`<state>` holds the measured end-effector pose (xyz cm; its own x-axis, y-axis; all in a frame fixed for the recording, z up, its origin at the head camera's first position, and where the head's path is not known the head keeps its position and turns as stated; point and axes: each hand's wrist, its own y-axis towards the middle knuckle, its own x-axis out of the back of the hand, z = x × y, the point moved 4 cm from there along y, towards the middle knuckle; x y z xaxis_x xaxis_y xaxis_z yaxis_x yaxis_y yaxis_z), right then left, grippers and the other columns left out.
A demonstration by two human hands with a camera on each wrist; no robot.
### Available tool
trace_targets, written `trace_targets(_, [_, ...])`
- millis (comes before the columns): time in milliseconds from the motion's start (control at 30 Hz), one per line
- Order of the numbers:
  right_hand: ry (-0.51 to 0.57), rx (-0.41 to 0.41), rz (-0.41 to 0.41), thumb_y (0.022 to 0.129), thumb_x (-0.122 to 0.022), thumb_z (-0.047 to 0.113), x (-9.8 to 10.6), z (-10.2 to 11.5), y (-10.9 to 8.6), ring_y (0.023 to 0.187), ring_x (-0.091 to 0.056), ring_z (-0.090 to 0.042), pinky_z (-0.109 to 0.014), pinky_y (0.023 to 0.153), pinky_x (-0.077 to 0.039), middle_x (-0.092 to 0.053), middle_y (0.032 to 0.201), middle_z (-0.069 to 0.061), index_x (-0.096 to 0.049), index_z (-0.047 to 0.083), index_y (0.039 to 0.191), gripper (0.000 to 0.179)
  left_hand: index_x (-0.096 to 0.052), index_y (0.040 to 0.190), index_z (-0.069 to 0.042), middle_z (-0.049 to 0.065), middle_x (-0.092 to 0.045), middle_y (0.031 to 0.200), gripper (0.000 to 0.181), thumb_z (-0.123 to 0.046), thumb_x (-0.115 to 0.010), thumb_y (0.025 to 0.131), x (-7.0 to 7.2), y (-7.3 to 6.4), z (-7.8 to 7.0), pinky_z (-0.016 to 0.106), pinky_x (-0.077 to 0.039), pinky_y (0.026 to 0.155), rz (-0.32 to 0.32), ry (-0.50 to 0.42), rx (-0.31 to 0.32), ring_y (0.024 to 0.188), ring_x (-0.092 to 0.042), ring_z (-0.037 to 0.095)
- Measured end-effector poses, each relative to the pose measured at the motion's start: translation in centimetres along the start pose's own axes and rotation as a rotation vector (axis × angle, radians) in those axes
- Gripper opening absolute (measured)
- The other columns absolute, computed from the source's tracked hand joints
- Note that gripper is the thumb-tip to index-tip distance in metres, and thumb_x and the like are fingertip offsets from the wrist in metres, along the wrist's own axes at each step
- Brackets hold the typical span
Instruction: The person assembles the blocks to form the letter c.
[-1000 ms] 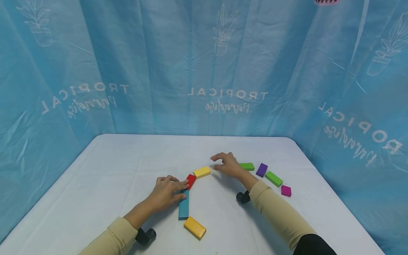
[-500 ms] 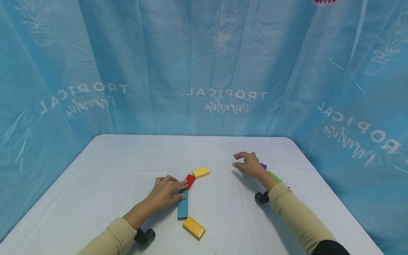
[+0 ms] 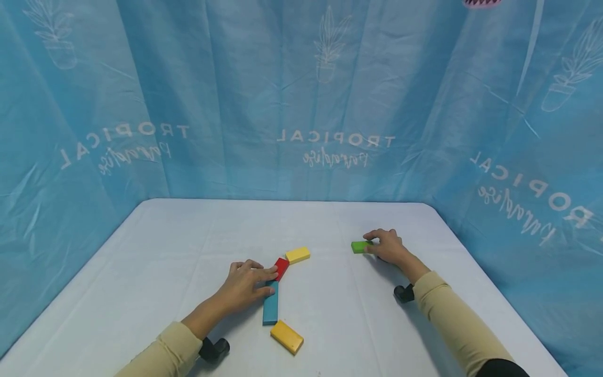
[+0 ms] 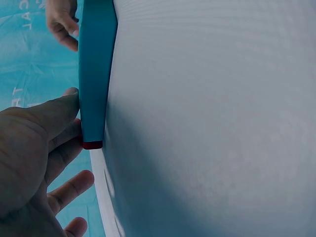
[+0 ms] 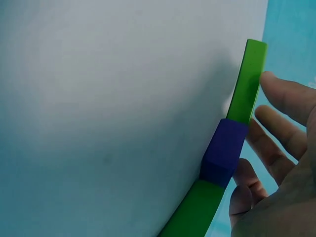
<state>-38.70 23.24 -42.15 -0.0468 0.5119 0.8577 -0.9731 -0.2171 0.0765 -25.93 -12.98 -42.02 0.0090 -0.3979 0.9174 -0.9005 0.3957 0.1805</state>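
Observation:
My left hand (image 3: pixel 246 285) rests at a bent line of blocks, its index fingertip on the red block (image 3: pixel 282 267) and its thumb on the blue block (image 3: pixel 270 309). In the left wrist view the blue block (image 4: pixel 95 69) hides most of the red one. Farther right, my right hand (image 3: pixel 390 248) has thumb and forefinger spread about the right end of a green block (image 3: pixel 359 247). The right wrist view shows the thumb at this green block's (image 5: pixel 248 79) upper edge, the other fingers loosely bent behind the purple block (image 5: pixel 224 150).
A yellow block (image 3: pixel 298 255) meets the red block's far end. Another yellow block (image 3: pixel 287 337) lies slanted at the blue one's near end. A second green block (image 5: pixel 192 212) adjoins the purple one. Blue curtains (image 3: pixel 301 104) surround the white table (image 3: pixel 198 230).
My right hand has moved right, from beside the far yellow block to the green block, and its arm now covers the blocks beyond. The left hand has stayed in place.

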Motion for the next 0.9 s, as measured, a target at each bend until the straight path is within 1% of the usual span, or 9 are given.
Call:
trace_targets(67, [-0.02,0.0,0.009,0.087,-0.068,0.018,0.03,-0.23,0.02,0.104,-0.042,-0.033,-0.052,0.086,-0.034,-0.059,0.126,-0.015,-0.065,0.005,0.122,0.037,-0.068,0.123,-0.015,-0.004,-0.06,0.13,0.044,-0.028,-0.077,0.082,-0.05,-0.01,-0.01,0.055,-0.027,0.096,0.005,0.002,-0.001,0.114,-0.048,0.021])
trace_targets(233, [-0.018,-0.023,0.02,0.085,-0.067,0.014,0.1,-0.57,0.07,0.102,-0.042,-0.031,-0.05,0.084,-0.035,-0.059,0.125,-0.014,-0.066,0.006,0.121,0.037,-0.068,0.123,-0.015,-0.004,-0.061,0.13,0.043,-0.028,-0.077,0.082,-0.19,-0.01,0.02,0.055,-0.027,0.096,0.0,0.005,-0.005,0.114,-0.048,0.022])
trace_targets(400, [-0.028,-0.038,0.03,0.084,-0.068,0.011,-0.05,-0.81,0.17,0.104,-0.041,-0.032,-0.05,0.084,-0.035,-0.06,0.125,-0.014,-0.067,0.007,0.12,0.036,-0.068,0.122,-0.015,-0.004,-0.061,0.129,0.043,-0.028,-0.077,0.082,-0.18,0.06,0.05,0.055,-0.027,0.096,-0.008,0.008,-0.005,0.114,-0.048,0.021])
trace_targets(600, [-0.053,-0.012,0.032,0.083,-0.069,0.009,-0.23,-0.91,0.26,0.105,-0.042,-0.032,-0.051,0.084,-0.034,-0.06,0.125,-0.014,-0.068,0.007,0.118,0.036,-0.068,0.122,-0.014,-0.003,-0.061,0.129,0.043,-0.028,-0.077,0.082,-0.16,0.04,0.08,0.055,-0.027,0.095,-0.011,0.006,-0.012,0.114,-0.048,0.022])
trace_targets(767, [-0.036,0.008,0.02,0.082,-0.069,0.008,-0.18,-0.9,0.15,0.103,-0.042,-0.032,-0.051,0.084,-0.034,-0.061,0.124,-0.014,-0.069,0.007,0.116,0.034,-0.068,0.123,-0.014,-0.003,-0.061,0.129,0.044,-0.028,-0.077,0.082,-0.18,0.04,0.13,0.055,-0.027,0.095,-0.008,0.003,-0.014,0.114,-0.048,0.022])
trace_targets(900, [-0.003,0.014,0.012,0.084,-0.068,0.008,-0.07,-0.78,-0.13,0.102,-0.042,-0.031,-0.049,0.082,-0.036,-0.061,0.122,-0.013,-0.068,0.007,0.117,0.033,-0.068,0.123,-0.014,-0.004,-0.061,0.129,0.044,-0.028,-0.077,0.082,-0.11,0.01,0.12,0.054,-0.027,0.095,-0.007,0.001,-0.01,0.114,-0.048,0.022])
